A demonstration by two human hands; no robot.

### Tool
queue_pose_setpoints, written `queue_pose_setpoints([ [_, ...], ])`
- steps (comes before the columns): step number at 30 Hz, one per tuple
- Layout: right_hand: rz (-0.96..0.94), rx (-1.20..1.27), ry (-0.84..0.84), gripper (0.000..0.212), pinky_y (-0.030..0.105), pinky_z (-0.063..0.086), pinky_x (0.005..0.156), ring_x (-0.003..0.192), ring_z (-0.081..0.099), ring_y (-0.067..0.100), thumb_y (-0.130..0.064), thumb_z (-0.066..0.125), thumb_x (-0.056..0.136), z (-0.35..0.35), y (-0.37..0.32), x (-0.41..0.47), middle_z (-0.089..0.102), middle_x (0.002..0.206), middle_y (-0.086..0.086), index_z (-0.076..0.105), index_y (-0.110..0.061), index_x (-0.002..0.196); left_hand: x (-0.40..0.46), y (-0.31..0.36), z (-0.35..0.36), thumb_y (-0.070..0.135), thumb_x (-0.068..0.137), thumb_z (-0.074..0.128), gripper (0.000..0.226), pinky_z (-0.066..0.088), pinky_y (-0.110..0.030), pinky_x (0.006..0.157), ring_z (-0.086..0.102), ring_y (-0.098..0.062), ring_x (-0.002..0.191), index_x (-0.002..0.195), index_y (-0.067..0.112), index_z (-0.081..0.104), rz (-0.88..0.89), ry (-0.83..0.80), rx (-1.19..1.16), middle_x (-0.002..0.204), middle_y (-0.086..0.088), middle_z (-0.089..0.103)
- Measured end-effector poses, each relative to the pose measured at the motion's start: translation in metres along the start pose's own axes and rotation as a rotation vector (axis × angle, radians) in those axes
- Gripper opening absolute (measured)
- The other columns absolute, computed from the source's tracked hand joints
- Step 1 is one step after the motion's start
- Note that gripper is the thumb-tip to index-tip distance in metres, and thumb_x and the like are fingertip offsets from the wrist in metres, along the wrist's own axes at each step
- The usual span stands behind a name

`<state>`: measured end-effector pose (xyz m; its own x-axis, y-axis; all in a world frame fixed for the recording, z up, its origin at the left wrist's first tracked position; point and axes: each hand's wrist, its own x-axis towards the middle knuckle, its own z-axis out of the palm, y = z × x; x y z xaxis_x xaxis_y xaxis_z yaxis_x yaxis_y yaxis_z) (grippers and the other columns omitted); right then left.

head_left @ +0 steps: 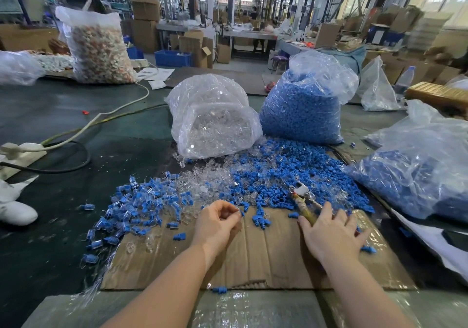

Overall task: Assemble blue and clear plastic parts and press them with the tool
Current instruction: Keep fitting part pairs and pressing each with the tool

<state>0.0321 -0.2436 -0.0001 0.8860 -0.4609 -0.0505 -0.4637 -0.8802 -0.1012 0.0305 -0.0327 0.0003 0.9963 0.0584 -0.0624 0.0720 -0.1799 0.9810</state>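
The left hand [219, 222] curls over the cardboard [253, 259], fingertips pinching what looks like a small clear part, kept close for pressing. The right hand [331, 234] lies spread on the tool [304, 201], fingers flat, likely about to lift it. Bare cardboard between the hands leaves working room. Beyond, loose blue parts [291, 173] and clear parts [202, 188] crowd its far edge, below two bags [215, 115].

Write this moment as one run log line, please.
left hand: pinches clear part | right hand: rests on tool | pressing: not begun

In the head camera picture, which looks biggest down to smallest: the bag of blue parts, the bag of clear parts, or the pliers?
1-2. Bag of blue parts and bag of clear parts: too alike to rank.
3. Pliers.
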Motion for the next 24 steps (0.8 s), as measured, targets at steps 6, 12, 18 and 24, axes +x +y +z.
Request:
queue_pose_setpoints([
  [6,-0.061,-0.109,0.072,0.072,0.058,0.011,0.109,0.136,0.026,0.03,-0.064,0.032,0.089,-0.005,0.0,0.002,0.03,0.147,0.007,0.028,-0.015,0.142,0.004,0.002,0.0,0.007,0.086,0.062,0.004,0.046,-0.011,0.052,0.06,-0.005,0.06,0.089,0.01,0.063,-0.052,0.0,-0.054,0.077,-0.005,0.066],
  [12,-0.098,-0.103,0.129,0.051,0.044,0.033,0.1,0.12,0.04,0.027,-0.057,0.042,0.089,-0.015,-0.005,0.002,0.044,0.127,0.01,0.043,-0.014,0.116,0.005,0.005,-0.002,0.007,0.086,0.063,0.005,0.047,-0.012,0.052,0.06,-0.005,0.059,0.088,0.011,0.063,-0.064,0.006,-0.092,0.076,-0.005,0.065],
  [18,-0.353,0.082,0.034,0.041,0.026,0.047,0.075,0.089,0.052,0.016,-0.053,0.034,0.095,-0.03,-0.024,-0.008,0.054,0.099,0.002,0.048,-0.014,0.099,0.011,0.016,0.0,0.005,0.086,0.062,0.004,0.051,-0.019,0.055,0.058,-0.011,0.06,0.089,0.007,0.062,-0.11,0.032,-0.206,0.076,-0.006,0.062],
  [24,-0.347,0.749,-0.525,0.03,0.026,0.036,0.054,0.051,0.044,0.018,-0.033,0.051,0.092,-0.046,-0.048,-0.033,0.047,0.06,0.004,0.048,-0.012,0.071,0.017,0.021,-0.006,0.005,0.086,0.062,0.005,0.046,-0.025,0.046,0.056,-0.012,0.052,0.092,0.005,0.063,-0.2,0.063,-0.278,0.071,-0.006,0.062],
])
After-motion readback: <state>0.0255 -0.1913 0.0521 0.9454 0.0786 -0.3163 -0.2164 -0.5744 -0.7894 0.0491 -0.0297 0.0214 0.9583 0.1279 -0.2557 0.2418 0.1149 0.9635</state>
